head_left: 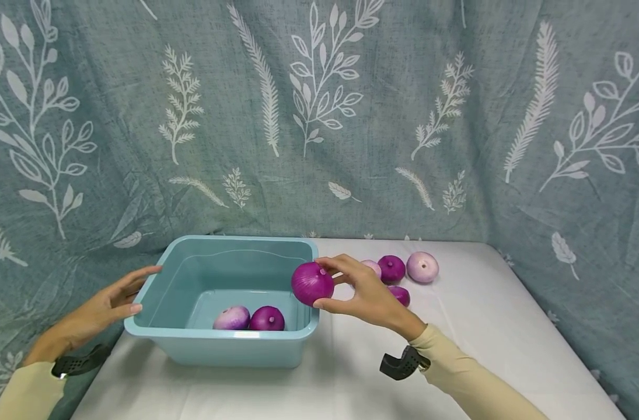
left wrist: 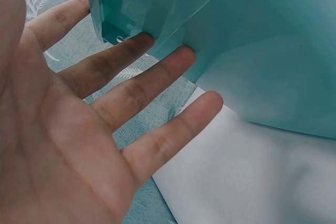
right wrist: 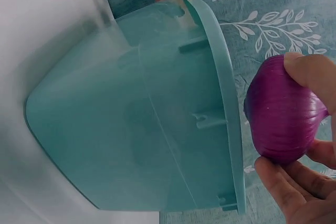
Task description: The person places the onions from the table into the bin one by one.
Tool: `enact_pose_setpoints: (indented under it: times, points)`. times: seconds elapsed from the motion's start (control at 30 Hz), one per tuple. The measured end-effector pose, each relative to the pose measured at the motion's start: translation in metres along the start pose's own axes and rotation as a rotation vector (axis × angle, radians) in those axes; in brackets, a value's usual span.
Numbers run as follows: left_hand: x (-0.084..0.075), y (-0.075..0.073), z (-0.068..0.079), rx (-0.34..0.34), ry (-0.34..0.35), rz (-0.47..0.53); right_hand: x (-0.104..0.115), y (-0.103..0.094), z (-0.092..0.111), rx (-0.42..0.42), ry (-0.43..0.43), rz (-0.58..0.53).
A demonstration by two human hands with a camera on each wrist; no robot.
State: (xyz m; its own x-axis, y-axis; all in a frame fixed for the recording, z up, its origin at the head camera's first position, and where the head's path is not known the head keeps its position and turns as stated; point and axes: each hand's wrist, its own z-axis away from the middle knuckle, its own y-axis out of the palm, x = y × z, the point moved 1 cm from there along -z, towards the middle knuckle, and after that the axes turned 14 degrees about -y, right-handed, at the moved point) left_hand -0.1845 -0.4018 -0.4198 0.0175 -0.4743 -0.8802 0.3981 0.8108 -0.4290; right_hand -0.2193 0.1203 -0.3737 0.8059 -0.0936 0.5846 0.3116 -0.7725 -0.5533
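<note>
A dark purple onion (head_left: pixel 311 283) is pinched between the thumb and fingers of my right hand (head_left: pixel 363 291), at the right rim of a light blue plastic tub (head_left: pixel 235 350). The right wrist view shows this onion (right wrist: pixel 283 111) just off the tub's rim. My left hand (head_left: pixel 106 303) is at the tub's left rim, its fingers spread and fairly straight; in the left wrist view fingertips lie against the tub wall (left wrist: pixel 252 56). Inside the tub lie a pale purple onion (head_left: pixel 232 318) and a dark purple onion (head_left: pixel 267 319), side by side near the front wall.
Right of the tub, behind my right hand, a pale onion (head_left: pixel 422 267), a dark onion (head_left: pixel 391 269) and others partly hidden lie on the white-covered table (head_left: pixel 487 338). A leaf-patterned curtain (head_left: pixel 382 116) hangs behind the table and along its sides.
</note>
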Motion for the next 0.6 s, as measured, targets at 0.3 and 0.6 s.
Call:
enact_pose_setpoints:
  times: [0.3, 0.6]
  points:
    - [0.002, 0.001, -0.001, 0.001, 0.015, -0.011, 0.001, 0.008, -0.001, 0.032, 0.012, -0.047]
    - [0.002, 0.0, -0.001, 0.0, 0.005, 0.014, -0.012, 0.004, 0.008, 0.029, -0.005, -0.019]
